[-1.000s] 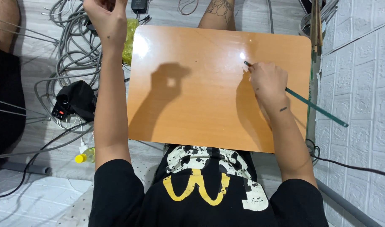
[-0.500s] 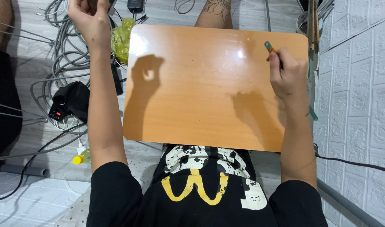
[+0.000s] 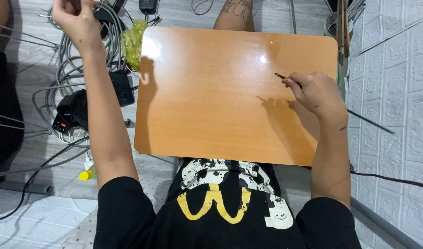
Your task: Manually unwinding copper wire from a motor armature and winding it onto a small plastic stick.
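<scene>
Right hand (image 3: 316,94): closed in a writing-style pinch on a thin paintbrush (image 3: 282,76), fingers bunched low on the shaft so that only the short front end and dark tip project to the left — a hold that suits fine control of the tip. The brush sits at the right side of the board, tip just above or on the surface; contact cannot be told. A thin dark line past the wrist, over the right-hand wall, may be the rest of the handle. Left hand (image 3: 76,18): raised at the far left, well clear of the board, fingers curled in; whether it holds anything cannot be told, as the fingertips are cut by the frame edge. Surface: an orange-brown laminate lap board (image 3: 211,106) with rounded corners, glossy, carrying glare spots and the shadows of both hands; it lies across the seated person's lap, near edge against a black printed T-shirt (image 3: 220,207). Surroundings: pale tiled floor; to the left a tangle of grey cables (image 3: 68,55), a black power adapter (image 3: 121,87), a crumpled yellow-green plastic bag (image 3: 132,41) just beside the board's far-left corner, and a small yellow-capped bottle (image 3: 86,174) nearer in — to the right a white brick-pattern wall panel (image 3: 396,69).
</scene>
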